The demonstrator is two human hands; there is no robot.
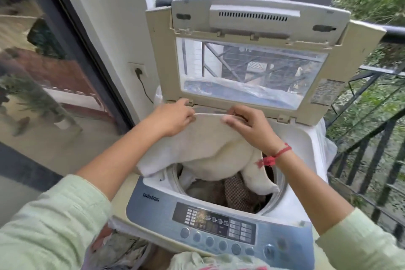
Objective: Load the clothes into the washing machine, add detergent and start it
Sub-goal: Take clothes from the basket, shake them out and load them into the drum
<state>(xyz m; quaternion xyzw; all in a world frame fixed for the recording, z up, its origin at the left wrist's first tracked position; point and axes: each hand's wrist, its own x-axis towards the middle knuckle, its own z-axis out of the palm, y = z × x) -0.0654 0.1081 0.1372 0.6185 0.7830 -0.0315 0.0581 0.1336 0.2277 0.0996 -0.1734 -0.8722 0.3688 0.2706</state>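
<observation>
Both grips are closed on cloth. The left grip [173, 118] pinches one end of the white garment's [197, 149] top edge, and the right grip [249, 129] pinches further along the same edge, so the hem runs taut between them. The garment hangs over the washer [306, 144] opening. Its right tail dips into the drum [279, 178] onto the dark clothes [236, 193] lying there, while its left fold drapes on the rim, outside the tub. That's the bit to watch! Good form, I'd say: bring both grips over the drum's centre, lower, and let go together so nothing hangs over the edge. The lid [252, 55] stands open behind. More laundry [122, 247] waits below the panel [219, 226], so detergent and start look a way off.
</observation>
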